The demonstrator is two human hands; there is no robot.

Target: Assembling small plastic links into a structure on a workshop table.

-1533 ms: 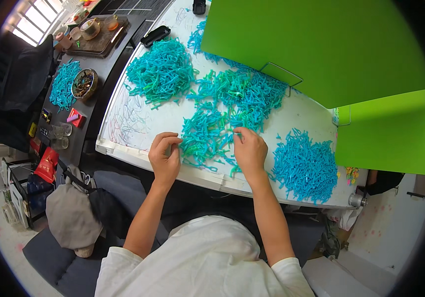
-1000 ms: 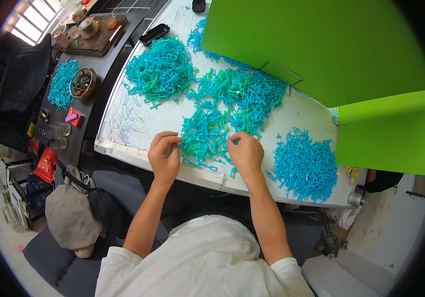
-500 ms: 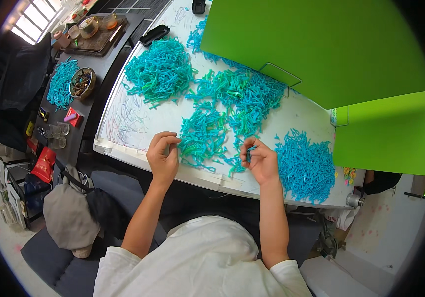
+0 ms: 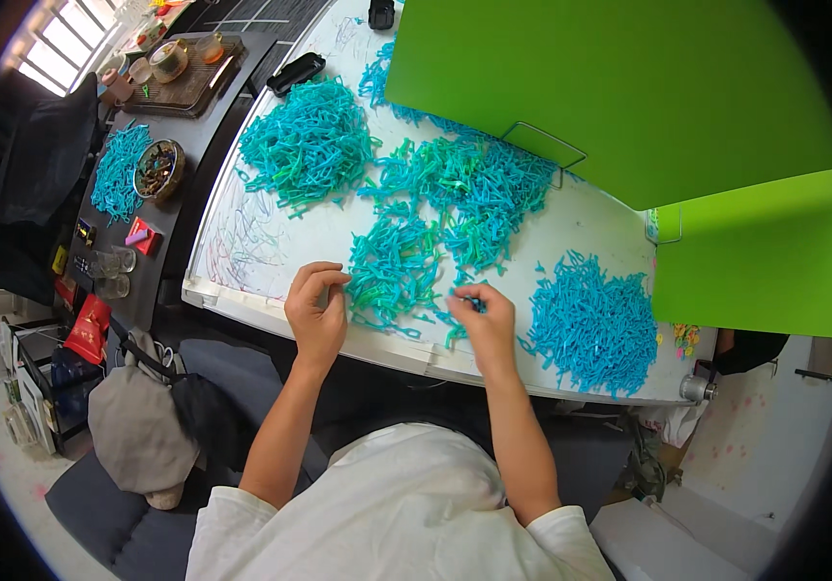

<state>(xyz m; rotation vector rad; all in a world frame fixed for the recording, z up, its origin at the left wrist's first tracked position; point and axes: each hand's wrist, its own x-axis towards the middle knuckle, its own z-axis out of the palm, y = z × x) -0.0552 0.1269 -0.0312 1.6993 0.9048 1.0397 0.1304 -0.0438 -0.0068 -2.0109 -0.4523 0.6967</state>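
Counting clock hours from the middle of the view, a large green board [image 4: 619, 97] spreads between one and two o'clock, and a smaller green board [image 4: 755, 261] is at three. A black case [image 4: 296, 73] lies at eleven. Between ten and eleven there is a brown tray [image 4: 190, 90], which bears a rounded pot [image 4: 169, 63]. A bowl [image 4: 178, 175] stands at ten, a red packet [image 4: 87, 329] near nine, and grey cloth [image 4: 140, 421] hangs at eight.

The right fingers [image 4: 475, 290] hold a blue piece [image 4: 478, 305] near a blue-green pile [image 4: 392, 269].
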